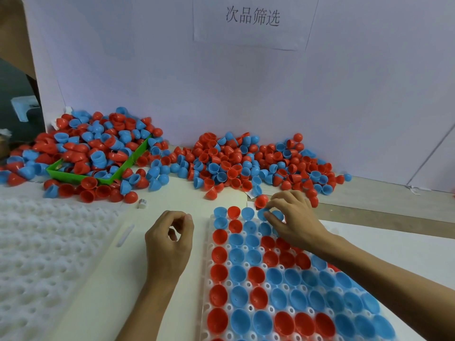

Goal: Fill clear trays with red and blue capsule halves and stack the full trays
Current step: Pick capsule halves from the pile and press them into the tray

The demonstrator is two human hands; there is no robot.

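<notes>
Glossy domed halves (237, 275), dimpled clear tray (206, 271)

Clear tray (206, 279) nearly full of upturned red and blue capsule halves (248, 279), loose halves (229, 163) heaped behind

Soft, even light fills the bench, with only faint shadows under the hands. The view is slightly soft throughout and bends at the edges; the near tray (283, 291) stretches large, colours vivid, no harsh glare.
</notes>
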